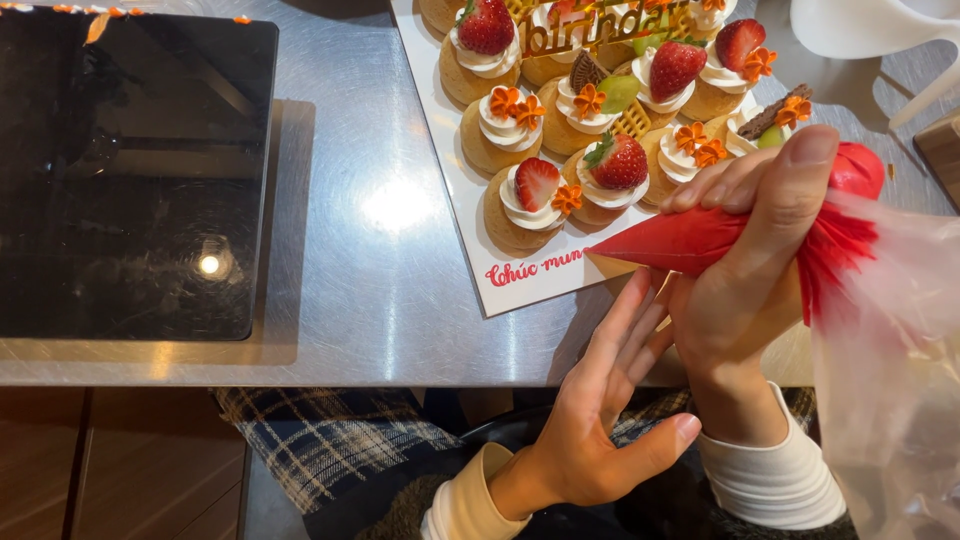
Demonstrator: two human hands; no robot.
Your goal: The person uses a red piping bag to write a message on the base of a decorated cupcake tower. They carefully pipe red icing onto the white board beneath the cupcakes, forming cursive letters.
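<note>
While right hand (760,240) grips red plastic piping bag (700,238), tip pointing frame-left toward white rectangular cake board (470,215), left hand (600,420) rests open w/ nothing held, just below.

Piping bag (700,238): clear plastic, filled with red cream, lying nearly level with the pointed tip at the near edge of the white cake board (440,150), beside red lettering. Twisted upper end bunches away from the board.

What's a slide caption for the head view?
Right hand squeezes red piping bag over white cake board; left hand steadies it.
</note>
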